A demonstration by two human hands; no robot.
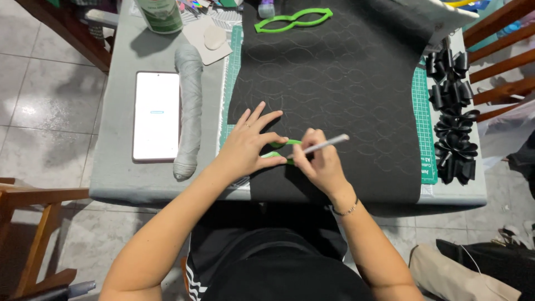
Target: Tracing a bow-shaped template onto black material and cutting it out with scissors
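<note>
— Green template (280, 144): where is it found?
— It is pressed flat on the black sheet (334, 83) at the tabletop's (117, 173) near edge, under the left hand (251, 142), whose fingers (266, 118) are spread wide.
— And the right hand (317, 164)?
— Its fingers are closed around a white pencil (326, 145), the tip set against the template.

We see our left hand (248, 144) pressing a green plastic stencil (278, 151) on the black foam sheet (340, 83); our right hand (317, 164) just beside it, a white-screened smartphone (156, 115) left, black ribbon bows (452, 117) right.
</note>
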